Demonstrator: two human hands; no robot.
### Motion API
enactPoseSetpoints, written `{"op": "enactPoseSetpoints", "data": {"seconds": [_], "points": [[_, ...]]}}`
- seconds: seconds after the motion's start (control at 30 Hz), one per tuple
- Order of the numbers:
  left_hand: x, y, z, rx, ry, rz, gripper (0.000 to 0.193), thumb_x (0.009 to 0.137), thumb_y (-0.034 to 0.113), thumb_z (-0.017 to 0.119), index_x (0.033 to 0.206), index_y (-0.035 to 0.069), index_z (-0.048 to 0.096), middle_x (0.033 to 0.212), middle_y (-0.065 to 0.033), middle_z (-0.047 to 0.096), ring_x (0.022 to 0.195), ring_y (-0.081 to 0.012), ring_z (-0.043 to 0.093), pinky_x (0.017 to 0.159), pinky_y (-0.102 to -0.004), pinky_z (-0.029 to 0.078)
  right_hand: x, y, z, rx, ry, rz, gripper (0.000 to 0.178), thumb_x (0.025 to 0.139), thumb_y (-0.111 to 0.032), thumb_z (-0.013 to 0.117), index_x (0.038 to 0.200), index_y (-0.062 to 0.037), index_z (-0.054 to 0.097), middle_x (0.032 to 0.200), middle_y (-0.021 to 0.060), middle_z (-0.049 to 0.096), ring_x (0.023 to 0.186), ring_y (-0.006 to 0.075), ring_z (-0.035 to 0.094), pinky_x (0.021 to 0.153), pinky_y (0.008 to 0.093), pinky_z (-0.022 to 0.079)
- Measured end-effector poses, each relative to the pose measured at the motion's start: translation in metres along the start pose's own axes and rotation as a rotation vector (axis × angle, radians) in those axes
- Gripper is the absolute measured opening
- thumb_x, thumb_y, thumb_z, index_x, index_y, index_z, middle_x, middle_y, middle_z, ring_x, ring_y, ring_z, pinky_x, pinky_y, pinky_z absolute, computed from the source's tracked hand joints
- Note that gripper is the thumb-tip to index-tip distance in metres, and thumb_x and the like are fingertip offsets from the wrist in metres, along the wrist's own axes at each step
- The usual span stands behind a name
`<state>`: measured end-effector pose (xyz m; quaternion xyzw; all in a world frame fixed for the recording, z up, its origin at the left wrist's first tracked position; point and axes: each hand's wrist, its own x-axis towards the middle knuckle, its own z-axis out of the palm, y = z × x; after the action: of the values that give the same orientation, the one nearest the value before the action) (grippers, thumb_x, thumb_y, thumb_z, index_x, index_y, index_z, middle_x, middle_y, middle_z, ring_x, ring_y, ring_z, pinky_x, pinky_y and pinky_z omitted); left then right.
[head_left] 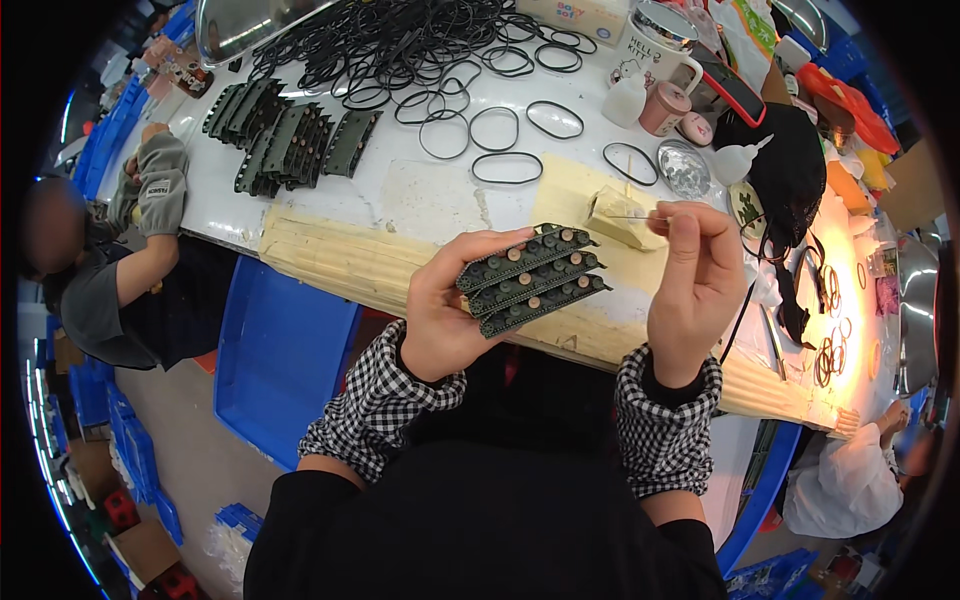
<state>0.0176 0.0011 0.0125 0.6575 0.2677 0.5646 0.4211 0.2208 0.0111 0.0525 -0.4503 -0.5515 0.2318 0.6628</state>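
My left hand (440, 305) is closed around several dark green ridged strips (530, 282), stacked side by side, with small round copper-coloured and dark pieces along them. To the right, my right hand (697, 275) is raised with thumb and fingers pinched on a thin needle-like tool (630, 217). Its tip points left, over a small pale yellow block (622, 228) that lies on a yellow sheet (568, 192). Between the needle and the strips there is a gap. Checked cuffs cover both my wrists.
Similar green strips (290, 150) stand in stacks at the left. Behind lies a heap of black rubber rings (390, 45), with loose ones nearer. A mug (650, 55), a pink jar (663, 108) and a squeeze bottle (738, 160) crowd the right. A blue bin (280, 350) sits below the table edge.
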Motion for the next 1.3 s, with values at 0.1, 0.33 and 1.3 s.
{"op": "enactPoseSetpoints", "data": {"seconds": [0.1, 0.33, 1.3], "points": [[-0.004, 0.004, -0.010, -0.006, 0.036, -0.099, 0.059, 0.072, -0.006, 0.077, 0.124, -0.003, 0.051, 0.125, -0.0162, 0.058, 0.114, -0.0217, 0.059, 0.097, -0.0336, 0.049, 0.012, 0.009, -0.013, -0.531, -0.004, -0.221, 0.006, 0.090, -0.005, 0.063, 0.089, 0.0000, 0.061, 0.090, 0.0085, 0.063, 0.081, 0.0199, 0.060, 0.072, 0.0296, 0.046], [0.003, 0.001, -0.003, -0.094, 0.089, -0.150, 0.061, 0.070, -0.015, 0.071, 0.126, -0.003, 0.050, 0.121, -0.0128, 0.058, 0.112, -0.0181, 0.060, 0.096, -0.0303, 0.050, 0.017, 0.016, -0.019, -0.868, -0.167, -0.317, 0.012, 0.086, -0.009, 0.067, 0.093, -0.0014, 0.062, 0.093, 0.0112, 0.063, 0.090, 0.0309, 0.057, 0.078, 0.0392, 0.045], [-0.005, -0.025, -0.008, 0.068, 0.087, 0.055, 0.059, 0.071, -0.011, 0.073, 0.125, -0.005, 0.052, 0.126, -0.0180, 0.056, 0.116, -0.0245, 0.057, 0.101, -0.0350, 0.045, 0.154, 0.114, -0.134, -0.969, -0.307, 0.121, 0.044, 0.078, -0.036, 0.077, 0.088, 0.0032, 0.060, 0.077, 0.0064, 0.058, 0.070, 0.0169, 0.055, 0.064, 0.0308, 0.046]]}}
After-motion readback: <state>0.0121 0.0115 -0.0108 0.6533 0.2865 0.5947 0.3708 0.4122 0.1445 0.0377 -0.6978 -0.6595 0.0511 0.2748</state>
